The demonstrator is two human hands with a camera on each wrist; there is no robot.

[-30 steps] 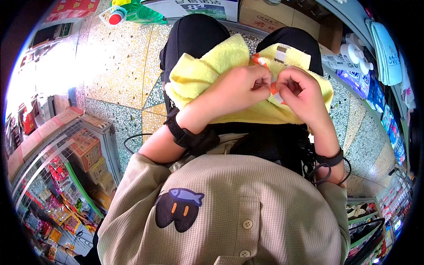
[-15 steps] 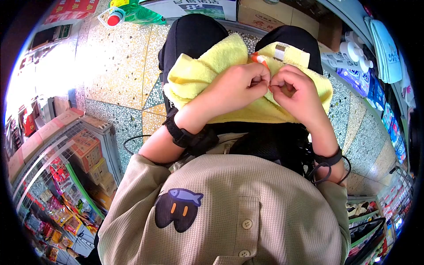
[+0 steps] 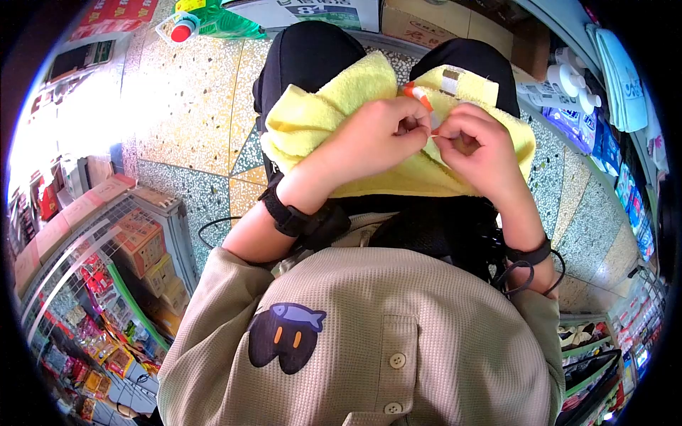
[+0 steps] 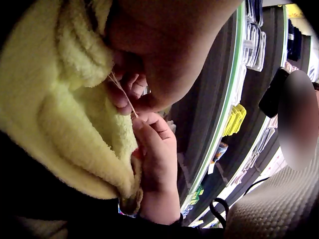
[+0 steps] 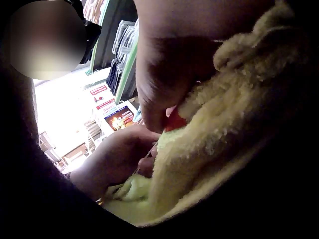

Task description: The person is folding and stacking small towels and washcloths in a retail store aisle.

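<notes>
A yellow towel (image 3: 341,96) lies bunched across the person's lap, with a brown-and-white band (image 3: 450,82) near its far right corner. Over it, the left hand (image 3: 387,138) curls its fingers and pinches a thin pale thread (image 4: 125,94), seen stretched between the hands in the left wrist view. Thumb and forefinger of the right hand (image 3: 479,145) pinch the thread's other end, close to the left fingertips. Between the hands and the band, an orange-and-white piece (image 3: 419,94) shows on the towel. In the right wrist view a red-orange patch (image 5: 174,121) sits beside the right fingers.
Cardboard boxes (image 3: 426,25) stand beyond the knees, with a green bottle (image 3: 227,21) to their left. Shelves of packets (image 3: 92,326) fill the lower left. White bottles (image 3: 568,82) and a hanging blue towel (image 3: 618,78) line the right side.
The right hand has shifted slightly left, closer to the left hand, and its thumb and forefinger have come together. The orange bit by its fingertips shows less. The towel stays nearly still.
</notes>
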